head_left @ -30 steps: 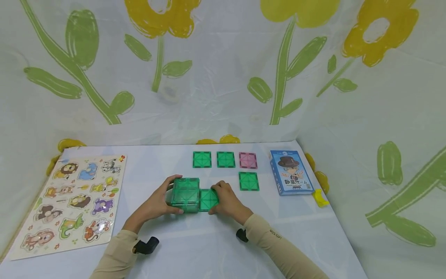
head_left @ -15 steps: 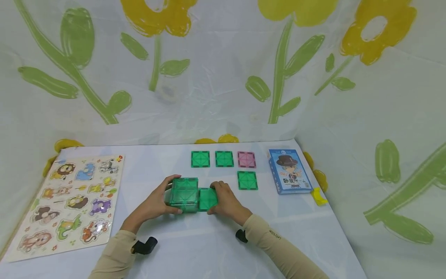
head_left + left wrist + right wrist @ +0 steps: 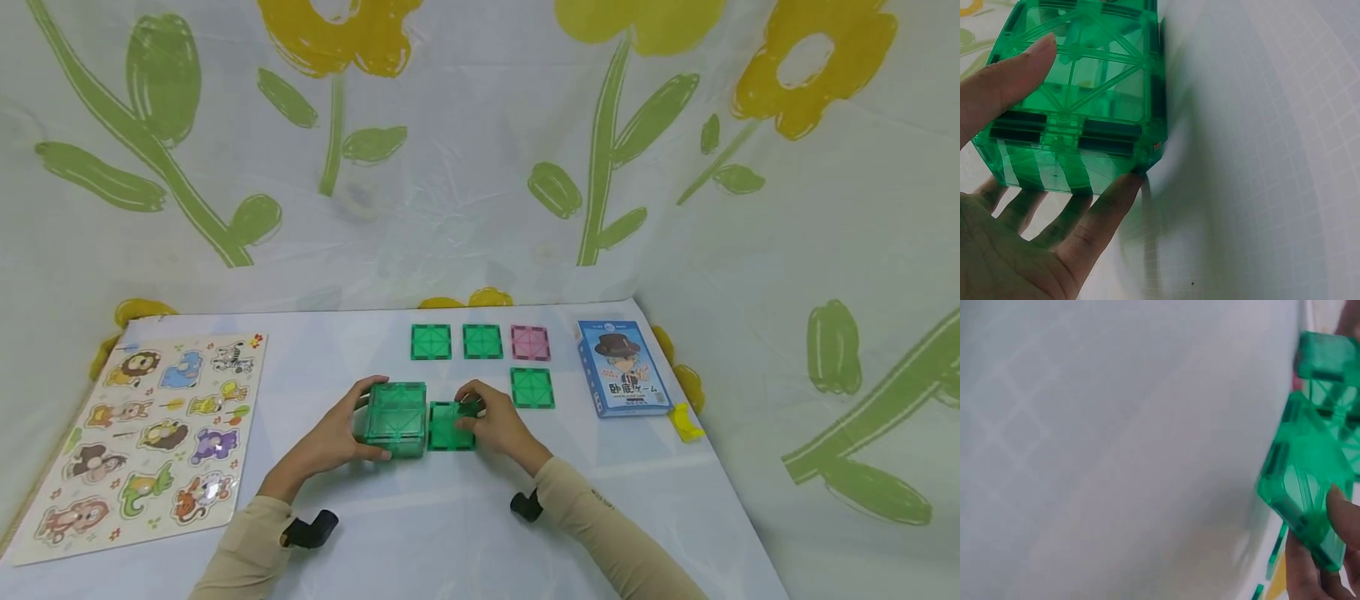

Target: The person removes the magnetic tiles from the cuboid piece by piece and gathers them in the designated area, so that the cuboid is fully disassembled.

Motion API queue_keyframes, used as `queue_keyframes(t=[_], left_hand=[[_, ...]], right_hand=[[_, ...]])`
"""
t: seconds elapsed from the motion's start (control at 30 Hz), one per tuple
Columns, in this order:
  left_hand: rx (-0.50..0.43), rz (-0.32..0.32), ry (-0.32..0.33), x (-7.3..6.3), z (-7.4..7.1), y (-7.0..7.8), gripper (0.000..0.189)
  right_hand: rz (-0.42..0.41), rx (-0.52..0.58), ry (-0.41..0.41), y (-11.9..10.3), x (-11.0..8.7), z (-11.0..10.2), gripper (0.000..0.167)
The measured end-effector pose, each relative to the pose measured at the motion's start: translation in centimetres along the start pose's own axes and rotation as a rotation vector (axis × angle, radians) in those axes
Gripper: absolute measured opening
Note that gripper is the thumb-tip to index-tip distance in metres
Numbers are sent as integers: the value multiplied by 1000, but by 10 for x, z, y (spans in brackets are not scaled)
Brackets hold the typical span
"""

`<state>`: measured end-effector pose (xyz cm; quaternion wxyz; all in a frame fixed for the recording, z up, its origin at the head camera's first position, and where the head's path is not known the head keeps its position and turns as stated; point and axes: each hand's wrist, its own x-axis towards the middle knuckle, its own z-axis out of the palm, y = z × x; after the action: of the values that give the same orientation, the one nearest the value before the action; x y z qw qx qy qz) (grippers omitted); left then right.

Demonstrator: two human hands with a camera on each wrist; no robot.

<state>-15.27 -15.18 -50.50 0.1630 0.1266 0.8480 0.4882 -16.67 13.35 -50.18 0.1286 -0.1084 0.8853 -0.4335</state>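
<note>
My left hand [image 3: 337, 435] grips a see-through green cube built of magnetic tiles [image 3: 397, 419] from its left side. In the left wrist view, the thumb lies on one face of the cube [image 3: 1079, 81] and the fingers spread along the opposite side. Just right of the cube, a green square magnetic tile [image 3: 444, 427] stands out against the white table. My right hand [image 3: 501, 427] pinches a green magnetic tile at that tile's right edge; the right wrist view shows the pinched tile [image 3: 1304, 487] tilted, between thumb and fingers.
Behind the hands lie loose green tiles [image 3: 431, 342] and a pink tile [image 3: 530, 342]. A blue card game box [image 3: 624, 368] sits at the right, beside a yellow piece [image 3: 686, 423]. An animal puzzle board [image 3: 142, 433] covers the table's left side.
My right hand has shifted slightly right and its fingers have bent more, with a tilted green piece showing at the fingertips. A narrow gap now shows beside the cube. My left hand holds still.
</note>
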Motion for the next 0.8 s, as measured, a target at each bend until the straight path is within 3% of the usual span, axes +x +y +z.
queue_keyframes(t=[0.1, 0.27, 0.8], left_hand=[[2, 1, 1, 0, 0, 0, 112], [-4, -4, -6, 1, 0, -1, 112], [-15, -11, -12, 0, -1, -1, 113]], right_hand=[[-1, 53, 18, 4, 4, -5, 21], [79, 90, 96, 11, 13, -15, 19], [174, -4, 264, 31, 47, -46, 22]])
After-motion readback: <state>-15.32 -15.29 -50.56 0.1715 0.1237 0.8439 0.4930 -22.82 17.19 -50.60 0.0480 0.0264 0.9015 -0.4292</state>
